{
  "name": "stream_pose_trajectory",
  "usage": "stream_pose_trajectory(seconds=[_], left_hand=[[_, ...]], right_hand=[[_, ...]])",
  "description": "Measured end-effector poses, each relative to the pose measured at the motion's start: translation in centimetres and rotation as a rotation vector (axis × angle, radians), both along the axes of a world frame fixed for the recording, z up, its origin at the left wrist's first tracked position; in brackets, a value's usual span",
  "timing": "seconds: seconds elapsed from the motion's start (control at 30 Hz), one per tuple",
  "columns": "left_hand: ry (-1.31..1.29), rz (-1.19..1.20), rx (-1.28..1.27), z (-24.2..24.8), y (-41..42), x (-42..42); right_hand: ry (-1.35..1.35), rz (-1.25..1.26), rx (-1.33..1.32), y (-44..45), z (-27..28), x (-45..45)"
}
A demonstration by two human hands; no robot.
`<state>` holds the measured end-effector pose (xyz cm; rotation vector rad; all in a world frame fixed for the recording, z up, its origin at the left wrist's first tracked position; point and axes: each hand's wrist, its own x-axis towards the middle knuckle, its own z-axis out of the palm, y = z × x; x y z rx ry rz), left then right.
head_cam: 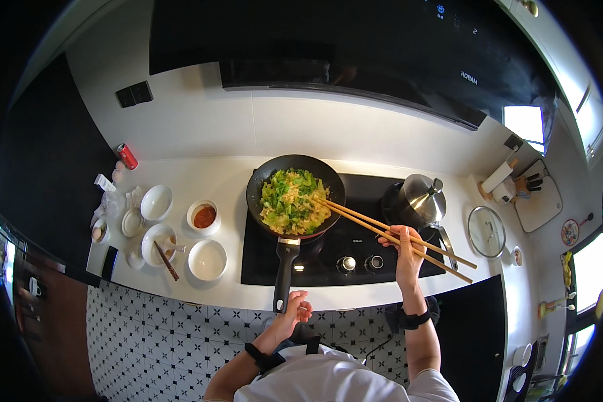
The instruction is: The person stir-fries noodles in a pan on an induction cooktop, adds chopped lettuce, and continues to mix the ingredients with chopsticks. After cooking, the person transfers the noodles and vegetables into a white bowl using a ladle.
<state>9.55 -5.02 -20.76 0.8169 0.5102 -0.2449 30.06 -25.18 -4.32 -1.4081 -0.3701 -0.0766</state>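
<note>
My right hand (406,253) grips a pair of long wooden chopsticks (367,222), whose tips rest in the food at the pan's right side. Chopped green leaves mixed with yellow, egg-like pieces (295,201) fill the middle of a black frying pan (254,193) on the left part of the black gas hob (369,246). The pan's black handle (283,276) points towards me. Just right of the handle's end is my left hand (297,307), fingers loosely curled and apart, holding nothing.
A lidded steel pot (424,198) stands at the hob's right, with a glass lid (486,232) beyond it. Left of the hob are a bowl of red sauce (204,217), a white bowl (207,260) and a bowl with brown chopsticks (160,244). A range hood (331,45) hangs above.
</note>
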Motion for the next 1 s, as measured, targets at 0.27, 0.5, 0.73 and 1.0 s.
stream_pose_trajectory(seconds=[0.27,0.5,0.73,1.0], left_hand=[[0.064,-0.051,0.035,0.1,-1.6,0.9],[0.067,-0.047,0.058,0.1,-3.1,1.4],[0.038,-0.022,0.038,-0.1,-3.2,1.2],[0.062,0.01,0.028,-0.6,-2.0,0.5]], right_hand=[[0.074,0.008,0.084,-3.7,-0.7,0.5],[0.11,0.012,0.062,-5.1,-2.1,0.9],[0.165,0.061,0.168,-4.9,-1.6,1.3],[0.218,0.175,0.349,-5.3,4.4,1.3]])
